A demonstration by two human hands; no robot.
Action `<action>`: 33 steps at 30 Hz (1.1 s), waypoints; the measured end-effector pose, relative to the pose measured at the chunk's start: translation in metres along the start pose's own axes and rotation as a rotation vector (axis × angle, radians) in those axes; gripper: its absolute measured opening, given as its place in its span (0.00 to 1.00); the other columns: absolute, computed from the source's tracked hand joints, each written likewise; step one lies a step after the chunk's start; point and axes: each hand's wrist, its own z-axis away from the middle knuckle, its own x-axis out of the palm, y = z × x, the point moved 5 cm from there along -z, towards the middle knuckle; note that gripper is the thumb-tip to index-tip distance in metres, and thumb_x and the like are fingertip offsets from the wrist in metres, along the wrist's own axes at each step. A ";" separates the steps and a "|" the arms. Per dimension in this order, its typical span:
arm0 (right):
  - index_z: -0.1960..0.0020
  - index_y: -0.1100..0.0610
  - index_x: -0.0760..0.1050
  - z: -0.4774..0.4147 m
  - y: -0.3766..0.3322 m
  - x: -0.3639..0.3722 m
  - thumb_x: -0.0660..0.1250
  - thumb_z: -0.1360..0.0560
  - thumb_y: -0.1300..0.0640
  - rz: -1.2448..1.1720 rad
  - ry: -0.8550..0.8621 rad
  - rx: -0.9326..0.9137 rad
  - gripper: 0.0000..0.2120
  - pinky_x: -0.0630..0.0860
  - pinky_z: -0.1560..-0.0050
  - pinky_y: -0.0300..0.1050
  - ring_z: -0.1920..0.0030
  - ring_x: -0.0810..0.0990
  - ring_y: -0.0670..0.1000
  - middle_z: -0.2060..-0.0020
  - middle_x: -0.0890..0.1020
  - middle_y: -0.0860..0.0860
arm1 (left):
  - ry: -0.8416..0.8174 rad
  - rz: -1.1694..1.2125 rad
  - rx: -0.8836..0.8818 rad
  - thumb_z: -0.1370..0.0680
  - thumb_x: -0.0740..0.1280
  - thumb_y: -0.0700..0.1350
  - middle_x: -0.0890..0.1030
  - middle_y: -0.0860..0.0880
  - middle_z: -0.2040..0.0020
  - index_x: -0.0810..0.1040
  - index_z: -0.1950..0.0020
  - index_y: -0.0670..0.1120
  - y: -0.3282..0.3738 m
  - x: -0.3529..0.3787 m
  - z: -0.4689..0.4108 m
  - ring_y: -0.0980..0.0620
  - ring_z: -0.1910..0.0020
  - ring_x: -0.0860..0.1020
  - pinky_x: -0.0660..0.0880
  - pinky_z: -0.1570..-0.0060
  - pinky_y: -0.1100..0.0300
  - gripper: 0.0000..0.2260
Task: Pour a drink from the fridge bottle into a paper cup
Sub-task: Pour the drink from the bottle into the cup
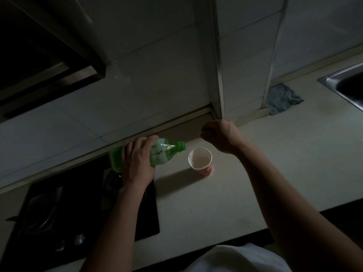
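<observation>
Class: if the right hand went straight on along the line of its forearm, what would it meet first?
Probably the tiled wall by the foot of the pillar: nothing shows between it and the right hand, which holds a green cap. Depth is unclear in this dim view.

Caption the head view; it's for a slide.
Left hand tips the bottle toward the cup on the counter; right hand holds the cap.

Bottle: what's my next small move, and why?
Probably shift the bottle rightward until its mouth is over the paper cup, then tip further. The left hand holds it tilted, but the mouth sits left of the rim and no stream shows.
</observation>
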 end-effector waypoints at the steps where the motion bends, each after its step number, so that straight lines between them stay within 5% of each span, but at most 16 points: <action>1: 0.43 0.58 0.77 0.000 0.000 0.000 0.64 0.21 0.55 0.001 -0.002 -0.002 0.10 0.78 0.53 0.41 0.53 0.81 0.49 0.51 0.82 0.53 | 0.000 -0.002 0.001 0.36 0.73 0.38 0.75 0.55 0.41 0.70 0.34 0.62 0.000 0.000 0.000 0.46 0.40 0.72 0.64 0.34 0.49 0.35; 33: 0.44 0.57 0.78 -0.003 0.005 0.004 0.65 0.21 0.55 -0.013 0.005 -0.013 0.09 0.74 0.57 0.34 0.55 0.80 0.46 0.52 0.82 0.52 | 0.003 -0.008 -0.003 0.36 0.72 0.38 0.75 0.54 0.40 0.70 0.34 0.61 0.003 -0.003 -0.003 0.46 0.40 0.71 0.64 0.36 0.50 0.34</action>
